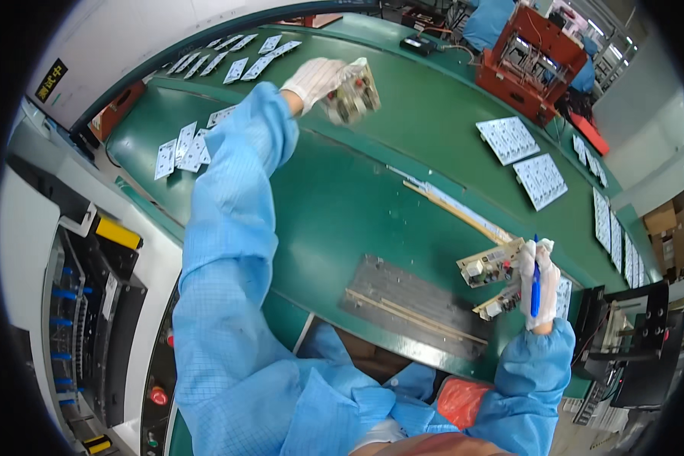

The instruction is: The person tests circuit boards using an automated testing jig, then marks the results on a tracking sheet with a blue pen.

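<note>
- Head view: a grey plate is laid on the green surface, with thin pale strips placed across it.
- Beyond the plate, to its left, a blurred component board is gripped by the gloved left hand.
- Right of the plate, a blue pen and an upper board are gripped by the gloved right hand; whether the lower board is held cannot be told.
- Beyond the plate, to its right, white panels are spread.
</note>
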Available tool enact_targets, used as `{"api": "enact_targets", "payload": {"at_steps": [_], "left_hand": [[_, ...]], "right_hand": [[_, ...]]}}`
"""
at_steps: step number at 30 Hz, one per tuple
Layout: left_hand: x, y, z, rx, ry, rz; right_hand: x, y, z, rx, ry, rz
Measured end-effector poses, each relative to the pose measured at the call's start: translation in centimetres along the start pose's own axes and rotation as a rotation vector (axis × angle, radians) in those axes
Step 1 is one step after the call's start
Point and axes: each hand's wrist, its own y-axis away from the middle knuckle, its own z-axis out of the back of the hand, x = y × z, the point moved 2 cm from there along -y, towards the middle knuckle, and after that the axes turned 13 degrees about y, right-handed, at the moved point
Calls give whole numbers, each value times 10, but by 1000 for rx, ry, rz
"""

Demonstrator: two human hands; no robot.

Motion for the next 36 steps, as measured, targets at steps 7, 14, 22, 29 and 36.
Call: {"api": "enact_targets", "payload": {"at_steps": [7,14,22,29,36], "left_hand": [[115,6,-71,-52,-200,17],[125,16,-74,6,-166,150],[121,17,-67,139,-99,123],[115,13,-69,191,-278,91],[112,22,-53,-234,-196,141]], "right_hand": [[60,-102,-5,-20,130,229],[142,-314,-150,-175,347,677],[243,-439,-304,-85,175,280],[199,-404,-200,-176,-44,647],[113,-86,-41,595,128,668]]}}
